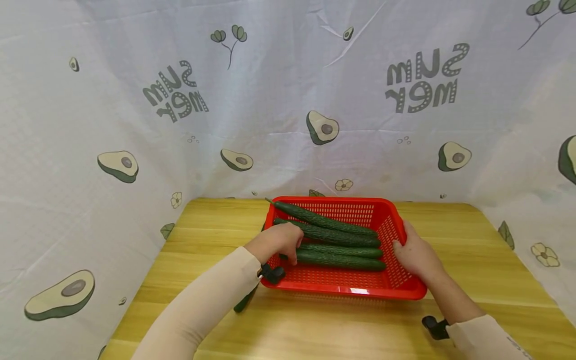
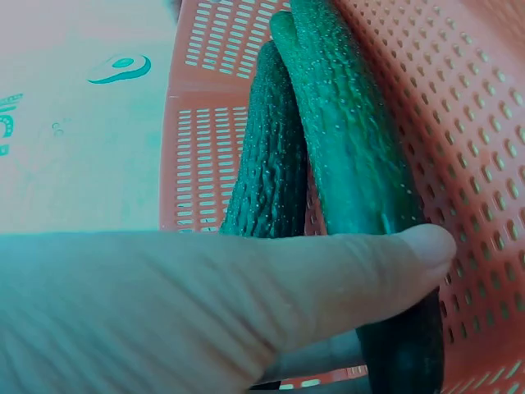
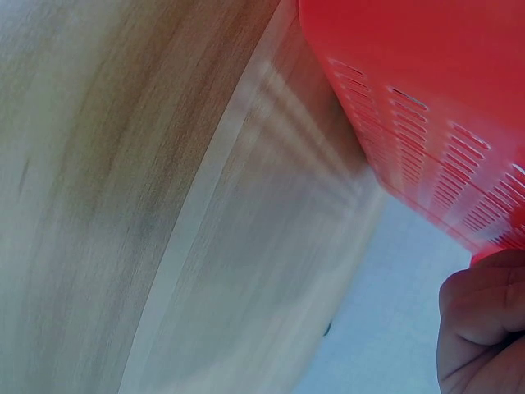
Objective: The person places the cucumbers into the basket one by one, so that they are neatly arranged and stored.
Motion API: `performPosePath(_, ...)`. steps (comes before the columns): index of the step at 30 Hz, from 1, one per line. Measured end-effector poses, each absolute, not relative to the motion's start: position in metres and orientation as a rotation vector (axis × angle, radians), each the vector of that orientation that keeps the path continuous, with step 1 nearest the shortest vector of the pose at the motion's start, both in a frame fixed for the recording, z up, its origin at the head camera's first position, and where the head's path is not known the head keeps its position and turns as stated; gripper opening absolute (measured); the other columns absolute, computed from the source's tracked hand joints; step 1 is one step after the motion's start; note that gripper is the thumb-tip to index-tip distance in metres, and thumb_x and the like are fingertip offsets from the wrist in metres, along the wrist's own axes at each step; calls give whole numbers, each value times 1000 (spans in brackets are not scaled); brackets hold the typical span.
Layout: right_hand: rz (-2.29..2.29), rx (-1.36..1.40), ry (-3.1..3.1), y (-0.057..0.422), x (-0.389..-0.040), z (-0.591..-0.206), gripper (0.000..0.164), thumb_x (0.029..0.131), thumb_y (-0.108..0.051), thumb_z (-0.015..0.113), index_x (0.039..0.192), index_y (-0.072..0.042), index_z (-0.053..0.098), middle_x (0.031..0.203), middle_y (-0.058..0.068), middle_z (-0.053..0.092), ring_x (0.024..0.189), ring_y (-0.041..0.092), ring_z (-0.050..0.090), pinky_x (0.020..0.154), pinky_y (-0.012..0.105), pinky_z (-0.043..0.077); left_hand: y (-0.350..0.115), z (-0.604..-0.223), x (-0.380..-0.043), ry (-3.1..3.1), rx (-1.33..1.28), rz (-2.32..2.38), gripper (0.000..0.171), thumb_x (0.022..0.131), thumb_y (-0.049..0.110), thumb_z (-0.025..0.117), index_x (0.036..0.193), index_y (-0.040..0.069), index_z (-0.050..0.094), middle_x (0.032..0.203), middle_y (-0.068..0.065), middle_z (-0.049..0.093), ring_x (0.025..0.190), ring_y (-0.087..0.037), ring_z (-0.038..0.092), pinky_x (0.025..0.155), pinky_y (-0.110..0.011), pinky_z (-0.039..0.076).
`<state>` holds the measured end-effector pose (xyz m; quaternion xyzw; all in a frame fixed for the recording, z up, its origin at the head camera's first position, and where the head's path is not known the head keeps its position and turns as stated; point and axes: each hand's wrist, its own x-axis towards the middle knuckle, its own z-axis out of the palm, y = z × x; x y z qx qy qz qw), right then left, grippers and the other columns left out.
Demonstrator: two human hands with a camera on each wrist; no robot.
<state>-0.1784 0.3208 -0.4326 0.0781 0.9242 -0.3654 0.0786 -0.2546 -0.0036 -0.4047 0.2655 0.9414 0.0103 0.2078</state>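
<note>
A red slotted plastic basket (image 1: 342, 288) holds several long green cucumbers lying side by side. My left hand (image 1: 282, 239) reaches over the basket's left side and grips the front cucumber (image 1: 342, 260) near its left end. In the left wrist view, the thumb (image 2: 369, 271) crosses over that cucumber (image 2: 353, 139), and the other fingers are mostly hidden below. At the opposite end, my right hand (image 1: 416, 252) grips the basket's right rim, thumb on the inner side. The right wrist view catches part of this hand (image 3: 484, 328) against the basket's outer wall (image 3: 426, 139).
One more cucumber (image 1: 245, 301) lies on the wooden table (image 1: 193, 250) beside the basket's left side, partly hidden by my left arm. A white curtain (image 1: 279, 100) printed with avocados hangs behind the table and along both sides.
</note>
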Motion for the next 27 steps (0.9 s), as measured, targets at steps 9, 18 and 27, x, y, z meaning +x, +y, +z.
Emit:
performPosePath(9,-1051,220,2778,319,-178,-429,77,106,-22,38,162,-2,-10,127,44,52,66,22,69,54,39,59,0,-405,-254,2648,717,53,25,83,29,86,93,18,66,92,5,66,76,-12,59,70,-29,50)
performPosePath(18,-1058,240,2766,321,-177,-429,77,106,-22,39,162,-3,-11,126,43,53,65,21,69,55,40,60,3,-402,-251,2585,725,73,37,86,36,84,114,17,69,108,3,70,87,-12,62,80,-32,54)
performPosePath(27,-1054,231,2776,321,-178,-431,77,106,-22,39,162,-2,-10,124,43,53,64,21,69,54,39,60,-8,-395,-247,2575,777,272,35,93,35,76,121,16,68,114,1,70,89,-12,62,83,-32,53)
